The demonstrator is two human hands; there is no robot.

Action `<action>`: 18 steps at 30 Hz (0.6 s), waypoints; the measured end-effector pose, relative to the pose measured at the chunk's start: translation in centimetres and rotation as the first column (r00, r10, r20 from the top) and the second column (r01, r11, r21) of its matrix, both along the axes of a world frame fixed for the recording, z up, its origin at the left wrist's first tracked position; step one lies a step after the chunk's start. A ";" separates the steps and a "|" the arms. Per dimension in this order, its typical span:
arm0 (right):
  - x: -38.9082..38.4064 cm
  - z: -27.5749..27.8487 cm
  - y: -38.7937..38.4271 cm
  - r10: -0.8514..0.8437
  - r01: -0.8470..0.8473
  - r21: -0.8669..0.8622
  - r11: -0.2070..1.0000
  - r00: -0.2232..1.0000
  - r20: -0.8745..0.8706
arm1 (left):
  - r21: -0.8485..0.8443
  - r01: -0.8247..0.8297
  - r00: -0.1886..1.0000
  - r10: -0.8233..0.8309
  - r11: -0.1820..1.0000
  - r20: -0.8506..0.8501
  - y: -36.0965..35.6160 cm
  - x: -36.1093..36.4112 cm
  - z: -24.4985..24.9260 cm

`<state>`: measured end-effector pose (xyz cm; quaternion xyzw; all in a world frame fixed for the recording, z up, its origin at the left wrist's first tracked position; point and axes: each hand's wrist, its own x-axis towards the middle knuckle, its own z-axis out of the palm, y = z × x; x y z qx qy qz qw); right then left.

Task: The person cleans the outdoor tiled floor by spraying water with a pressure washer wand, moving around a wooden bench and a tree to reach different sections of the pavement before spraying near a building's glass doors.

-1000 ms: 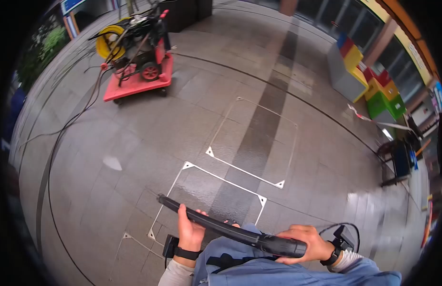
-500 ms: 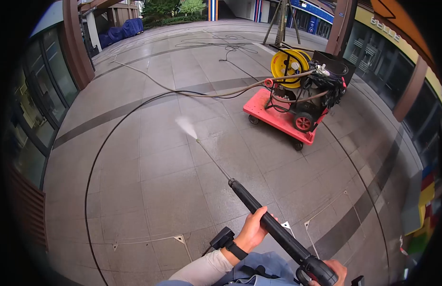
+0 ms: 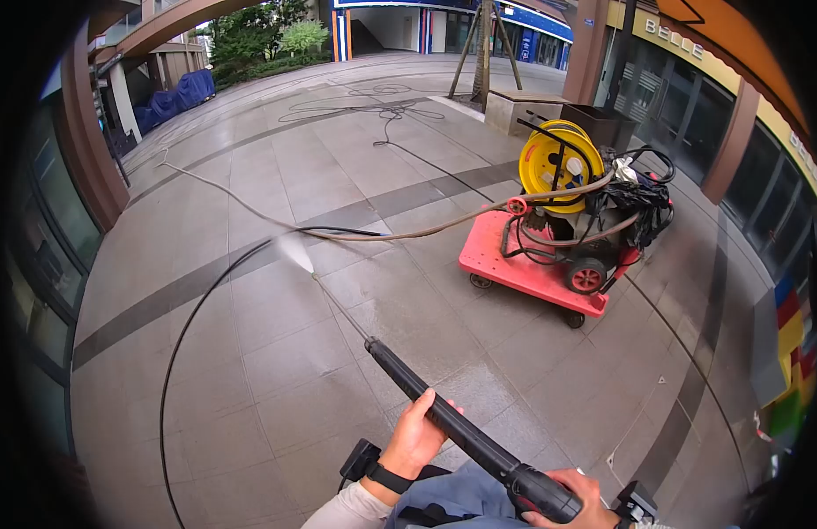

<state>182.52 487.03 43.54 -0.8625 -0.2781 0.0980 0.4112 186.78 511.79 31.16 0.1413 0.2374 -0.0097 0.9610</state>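
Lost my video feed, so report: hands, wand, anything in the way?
Left hand mid-barrel, right hand at the grip. Wand spraying the paving. Black hose curves left of the spray; red cart off right.

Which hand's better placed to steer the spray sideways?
Left, probably. The left hand grips the lance forward on its barrel, nearer the nozzle; the right hand sits at the rear grip.

Open paving (image 3: pixel 276 370) ahead; red cart (image 3: pixel 540 264) and hoses (image 3: pixel 205 300) obstruct right

swung lance (image 3: pixel 443 419) from crosswise at the waist to pointing ahead-left, now with spray (image 3: pixel 294 251) at the tip, lately drifted further from red cart (image 3: pixel 549 264), onto black hose (image 3: pixel 165 388).
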 end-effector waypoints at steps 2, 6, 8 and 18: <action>3.8 0.7 5.9 -0.008 0.012 0.042 0.999 0.996 -0.088 | 0.008 0.018 1.000 -0.018 1.000 -0.022 6.2 3.8 1.1; 10.1 2.5 16.2 -0.004 0.013 0.082 0.997 0.995 -0.104 | -0.008 0.020 1.000 -0.020 1.000 0.004 16.0 10.3 3.2; 13.2 1.8 21.5 -0.029 0.034 0.073 0.997 0.998 -0.063 | -0.021 0.061 0.998 -0.061 0.998 0.022 21.5 13.9 3.3; 26.6 0.0 57.1 -0.252 0.252 0.019 0.968 0.967 0.031 | -0.091 0.271 0.958 -0.261 0.958 0.116 54.9 32.1 -1.0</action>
